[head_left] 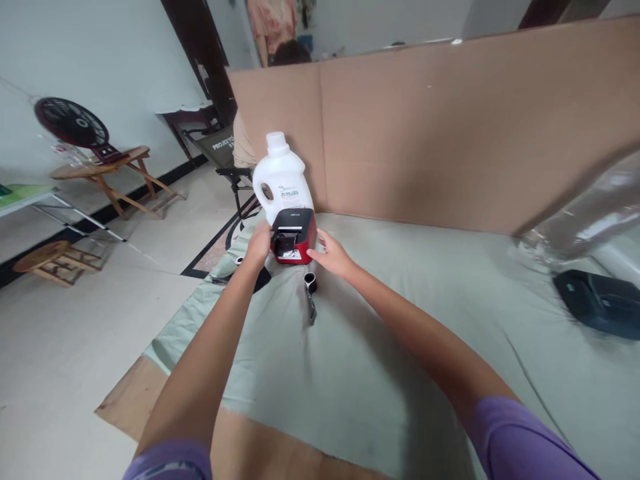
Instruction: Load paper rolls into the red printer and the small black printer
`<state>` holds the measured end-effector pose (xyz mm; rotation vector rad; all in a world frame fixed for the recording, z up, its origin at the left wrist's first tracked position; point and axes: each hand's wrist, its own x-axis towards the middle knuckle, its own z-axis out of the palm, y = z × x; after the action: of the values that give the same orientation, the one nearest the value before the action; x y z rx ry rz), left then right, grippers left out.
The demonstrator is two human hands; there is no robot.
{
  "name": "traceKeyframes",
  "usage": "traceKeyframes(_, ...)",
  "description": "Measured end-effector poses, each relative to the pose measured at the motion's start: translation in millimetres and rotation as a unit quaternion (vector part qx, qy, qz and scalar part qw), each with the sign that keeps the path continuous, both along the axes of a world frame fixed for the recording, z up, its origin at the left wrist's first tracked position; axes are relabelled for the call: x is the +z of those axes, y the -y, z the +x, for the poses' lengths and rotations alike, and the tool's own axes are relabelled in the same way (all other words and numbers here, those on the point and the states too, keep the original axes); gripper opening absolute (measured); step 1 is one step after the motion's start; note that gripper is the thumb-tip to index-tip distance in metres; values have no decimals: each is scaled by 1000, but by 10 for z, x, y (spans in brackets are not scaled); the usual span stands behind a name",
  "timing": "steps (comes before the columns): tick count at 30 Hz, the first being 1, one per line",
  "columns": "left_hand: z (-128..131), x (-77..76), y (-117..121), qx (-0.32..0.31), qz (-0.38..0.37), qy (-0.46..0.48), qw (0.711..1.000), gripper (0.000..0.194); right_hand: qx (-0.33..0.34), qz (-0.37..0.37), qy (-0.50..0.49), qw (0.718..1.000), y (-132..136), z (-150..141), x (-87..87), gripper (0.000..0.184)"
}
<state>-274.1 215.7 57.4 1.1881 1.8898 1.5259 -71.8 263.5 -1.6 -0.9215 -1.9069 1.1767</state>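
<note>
"Where's the red-black device [299, 225]?"

"On the green cloth [430, 260], open front toward me, long axis seemingly running back toward the white jug [284, 175]. My right hand [332, 254], thumb and fingers apart, is at its right side; left hand [259, 245] opposite, grip unclear."

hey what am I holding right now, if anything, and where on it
The red and black device, seemingly by its opposite sides, between your left hand and right hand; how firmly can't be told.
</note>
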Motion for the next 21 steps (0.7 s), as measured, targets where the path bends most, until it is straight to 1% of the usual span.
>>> traceKeyframes(1,135,39,73,19,31,-34,999,41,-13,6,9,1000,24,265,19,75)
traceKeyframes(2,321,53,157,28,61,-70,995,46,-28,33,24,999,49,590,30,72)
traceKeyframes(3,557,33,254,23,97,-121,988,50,-51,77,47,995,77,970,37,68)
traceKeyframes(4,835,-23,364,-16,127,-182,975,51,-78,127,82,985,108,1394,42,63)
traceKeyframes(5,1144,-112,483,-92,131,-236,959,50,-112,170,123,971,144,1850,51,59)
traceKeyframes(6,1470,-226,609,-187,112,-285,934,47,-158,202,167,952,187,2323,73,56)
traceKeyframes(7,1797,-353,735,-284,76,-328,898,47,-212,220,212,928,236,2795,110,53)
traceKeyframes(9,2392,-600,964,-442,12,-391,807,51,-315,234,305,868,342,3674,237,50)
traceKeyframes(10,2635,-701,1056,-504,-4,-409,761,54,-359,231,350,834,390,4056,318,49)
traceKeyframes(11,2831,-781,1131,-548,-11,-422,722,57,-398,216,395,799,431,4387,402,49)
traceKeyframes(12,2979,-838,1190,-578,-11,-430,693,61,-433,183,437,767,459,4663,480,50)
traceKeyframes(13,3081,-876,1235,-595,-8,-436,675,63,-460,128,471,742,474,4886,546,52)
traceKeyframes(14,3141,-896,1271,-601,-6,-441,666,65,-474,61,495,726,476,5056,595,54)
traceKeyframes(15,3170,-903,1301,-603,-6,-445,663,66,-476,-5,508,718,465,5181,625,55)
traceKeyframes(16,3176,-900,1330,-602,-7,-448,661,67,-468,-61,511,718,444,5266,636,55)
traceKeyframes(17,3168,-891,1358,-602,-9,-450,660,67,-454,-100,508,725,416,5320,630,55)
traceKeyframes(18,3153,-880,1388,-601,-11,-451,660,67,-442,-119,502,734,382,5349,612,55)
traceKeyframes(19,3138,-868,1420,-599,-12,-453,660,66,-435,-123,496,741,346,5361,584,58)
traceKeyframes(21,3115,-849,1484,-596,-14,-456,660,66,-437,-94,483,753,274,5355,522,65)
